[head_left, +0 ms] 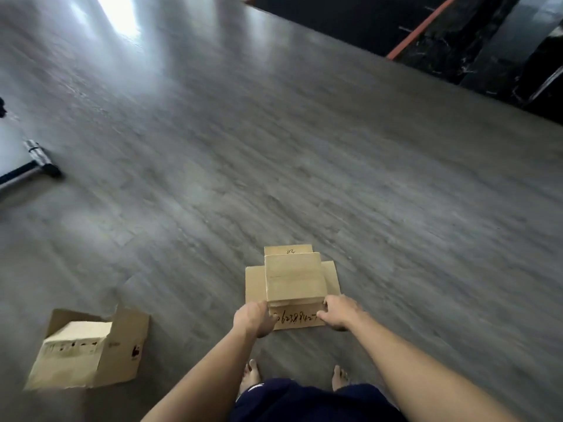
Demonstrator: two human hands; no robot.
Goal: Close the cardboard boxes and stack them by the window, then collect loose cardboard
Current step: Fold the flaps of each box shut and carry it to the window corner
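Observation:
A pile of flat cardboard pieces and small boxes (294, 278) hangs in front of me above the grey floor. Its lowest sheet shows handwritten digits along the near edge. My left hand (254, 318) grips the near left corner of the pile, fingers curled under it. My right hand (339, 312) grips the near right corner, thumb on the written sheet. A second cardboard box (88, 351) lies on its side on the floor at the lower left, its flaps open.
Grey wood-look floor (304, 162) stretches ahead, with bright light reflected at the top left. A dark marble wall with an orange strip (423, 25) runs along the top right. A metal-framed object (36, 162) stands at the left edge. My bare feet show below.

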